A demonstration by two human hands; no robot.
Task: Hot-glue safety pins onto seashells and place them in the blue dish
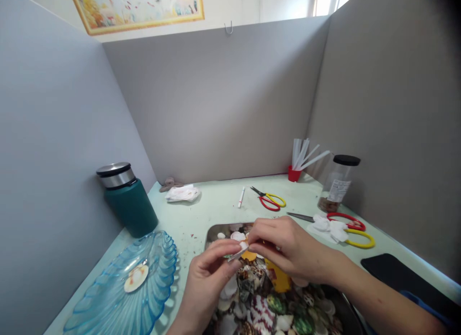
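Observation:
My left hand (207, 272) pinches a small, thin white piece (237, 253) between thumb and fingers; whether it is shell or paper I cannot tell. The closed fingertips of my right hand (291, 244) meet the upper right end of this piece. Both hands are above a metal tray (211, 229) filled with mixed seashells (262, 311), some white, some striped, some green. A yellow piece (279, 277) lies among the shells, partly hidden under my right hand.
A blue shell-shaped dish (158, 287) with one scallop shell (136, 278) stands left, before a green bottle (131, 205). Behind lie crumpled tissue (183, 193), a marker (241, 197) and scissors (270, 200). Rightward are more scissors (351, 222), a jar (338, 184), a red cup (294, 173) and a dark phone-like slab (406, 282).

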